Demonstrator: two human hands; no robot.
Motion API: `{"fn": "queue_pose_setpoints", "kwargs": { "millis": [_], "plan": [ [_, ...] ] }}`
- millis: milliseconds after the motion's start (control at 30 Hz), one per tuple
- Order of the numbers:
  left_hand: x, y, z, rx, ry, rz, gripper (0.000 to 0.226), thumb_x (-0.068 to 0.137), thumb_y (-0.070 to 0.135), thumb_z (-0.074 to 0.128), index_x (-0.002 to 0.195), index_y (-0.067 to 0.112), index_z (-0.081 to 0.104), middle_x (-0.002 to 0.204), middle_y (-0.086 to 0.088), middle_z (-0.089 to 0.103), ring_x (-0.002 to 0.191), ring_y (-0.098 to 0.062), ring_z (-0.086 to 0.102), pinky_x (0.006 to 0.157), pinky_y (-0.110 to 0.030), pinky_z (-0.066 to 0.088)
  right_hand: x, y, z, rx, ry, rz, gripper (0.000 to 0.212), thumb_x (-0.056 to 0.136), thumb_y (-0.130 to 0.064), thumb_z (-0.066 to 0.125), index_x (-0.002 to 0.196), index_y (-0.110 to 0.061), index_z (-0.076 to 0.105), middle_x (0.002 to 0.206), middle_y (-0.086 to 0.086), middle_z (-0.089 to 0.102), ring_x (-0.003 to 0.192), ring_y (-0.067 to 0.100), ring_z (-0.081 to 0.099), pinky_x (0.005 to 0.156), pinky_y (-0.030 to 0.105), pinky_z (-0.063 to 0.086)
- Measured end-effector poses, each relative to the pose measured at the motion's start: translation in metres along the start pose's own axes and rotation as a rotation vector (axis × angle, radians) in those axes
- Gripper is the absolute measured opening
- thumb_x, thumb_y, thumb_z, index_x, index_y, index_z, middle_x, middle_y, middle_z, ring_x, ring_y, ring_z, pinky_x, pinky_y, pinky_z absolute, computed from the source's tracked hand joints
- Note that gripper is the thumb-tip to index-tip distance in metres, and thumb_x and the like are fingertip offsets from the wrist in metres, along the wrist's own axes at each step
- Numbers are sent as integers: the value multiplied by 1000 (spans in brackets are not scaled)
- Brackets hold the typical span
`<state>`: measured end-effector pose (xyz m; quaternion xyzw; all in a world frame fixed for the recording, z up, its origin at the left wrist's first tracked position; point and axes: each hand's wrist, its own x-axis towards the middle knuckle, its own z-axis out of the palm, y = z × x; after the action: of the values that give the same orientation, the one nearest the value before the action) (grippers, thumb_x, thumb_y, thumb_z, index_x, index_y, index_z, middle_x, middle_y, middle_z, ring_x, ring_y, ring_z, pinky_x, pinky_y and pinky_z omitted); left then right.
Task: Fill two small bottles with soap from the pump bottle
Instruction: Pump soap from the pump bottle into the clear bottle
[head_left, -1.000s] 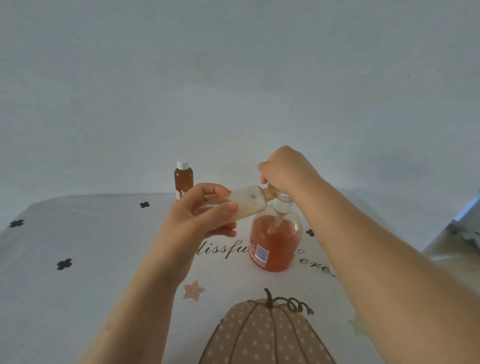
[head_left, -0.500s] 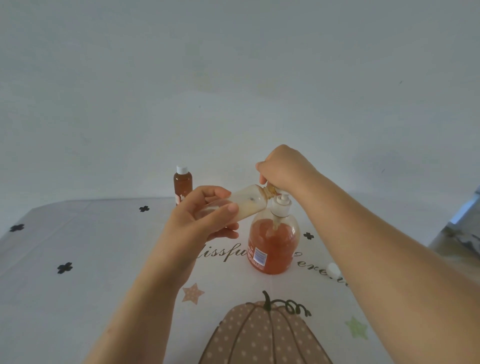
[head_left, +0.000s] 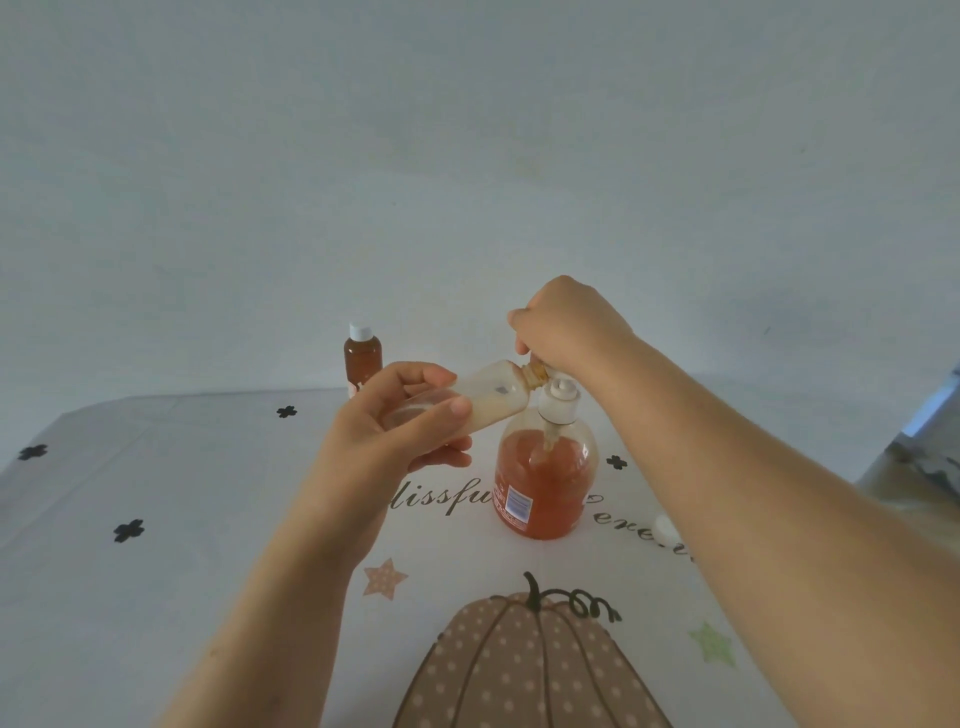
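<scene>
- Tablecloth-covered table (head_left: 156, 597) fills the lower frame, printed with black flowers, stars and a dotted pumpkin (head_left: 530, 670). The script across it is partly covered; I can read only "lissfu" to the left of the pump bottle and "ere" to its right.
- Pump bottle (head_left: 545, 483) stands upright at the middle of the cloth, about two-thirds full of orange soap. It carries a white-and-blue label (head_left: 518, 506) low on its left side, with print too small for me to read.
- Right hand (head_left: 566, 327) is bunched over the pump head, fingers curled down around it and hiding the spout.
- Left hand (head_left: 384, 441) wraps the small bottle (head_left: 493, 397), thumb across the front and fingers behind. The bottle is tilted almost flat, with its open neck up against the pump just under the right hand. Pale soap lies along its lower side.
- Second small bottle (head_left: 362, 358) stands upright at the far edge of the table, white cap on, filled with dark amber soap.
- Loose white cap (head_left: 666, 529) lies on the cloth just beside my right forearm.
</scene>
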<state>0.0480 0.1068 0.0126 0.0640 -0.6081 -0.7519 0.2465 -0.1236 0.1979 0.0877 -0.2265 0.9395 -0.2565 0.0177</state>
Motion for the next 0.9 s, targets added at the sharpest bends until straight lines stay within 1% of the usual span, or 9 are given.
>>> {"fn": "queue_pose_setpoints", "kwargs": {
  "millis": [100, 200, 267, 367, 467, 567, 733, 800, 900],
  "plan": [
    [0, 1, 1, 1, 9, 13, 29, 73, 19, 76, 98, 10, 67, 87, -3, 72, 72, -23, 68, 69, -32, 58, 3, -3, -2, -28, -26, 5, 27, 90, -16, 50, 97, -9, 75, 93, 7, 78, 76, 24, 72, 63, 29, 46],
    [0, 1, 1, 4, 14, 19, 30, 72, 18, 76, 99, 9, 67, 87, -2, 72, 71, -24, 68, 68, -31, 58, 3, -3, 0, -11, -33, 15, 28, 88, -15, 50, 95, -7, 76, 89, 8, 79, 80, 26, 75, 63, 29, 47],
    [0, 1, 1, 6, 13, 13, 30, 72, 18, 76, 99, 9, 67, 88, -2, 72, 72, -24, 69, 67, -30, 58, 3, -3, -1, 13, -31, 29, 29, 87, -13, 50, 95, -6, 77, 87, 10, 79, 74, 27, 73, 62, 29, 47],
    [1, 0, 0, 3, 11, 0, 30, 72, 18, 77, 99, 9, 67, 89, -4, 70, 72, -25, 68, 68, -30, 58, 2, 0, 2, 50, -26, 40, 29, 86, -11, 50, 97, -4, 76, 87, 12, 79, 61, 26, 65, 63, 29, 47],
    [2, -1, -2, 11, 10, -11, 28, 70, 17, 77, 96, 11, 68, 89, -6, 69, 70, -25, 67, 68, -30, 58, 1, 2, 9, 37, -38, 39, 29, 88, -11, 49, 97, -5, 76, 89, 10, 79, 63, 24, 64, 67, 30, 48],
    [2, -1, -3, 13, 0, -17, 28, 70, 17, 77, 96, 10, 68, 89, -5, 69, 70, -25, 67, 67, -30, 57, 1, 3, 10, 33, -34, 32, 29, 89, -11, 48, 95, -6, 76, 89, 8, 79, 63, 22, 63, 66, 30, 48],
    [1, -1, -2, 4, 7, -18, 28, 71, 17, 77, 97, 10, 68, 89, -5, 69, 72, -26, 67, 67, -30, 57, -3, 3, 7, 63, -22, 24, 29, 89, -11, 48, 98, -4, 75, 89, 11, 78, 59, 23, 62, 64, 29, 47],
    [0, 0, -1, -7, 10, -7, 28, 71, 18, 76, 96, 11, 68, 89, -5, 69, 72, -25, 67, 67, -31, 57, -3, -1, 1, 51, -2, 14, 28, 88, -13, 48, 97, -6, 75, 89, 9, 78, 63, 24, 64, 63, 29, 46],
    [-1, 1, 2, -15, 9, 2, 27, 71, 18, 76, 96, 12, 68, 89, -4, 70, 72, -25, 67, 67, -30, 57, -1, -3, -3, 20, -9, 1, 27, 88, -14, 49, 96, -8, 74, 92, 7, 77, 78, 25, 71, 65, 29, 46]
  ]
}}
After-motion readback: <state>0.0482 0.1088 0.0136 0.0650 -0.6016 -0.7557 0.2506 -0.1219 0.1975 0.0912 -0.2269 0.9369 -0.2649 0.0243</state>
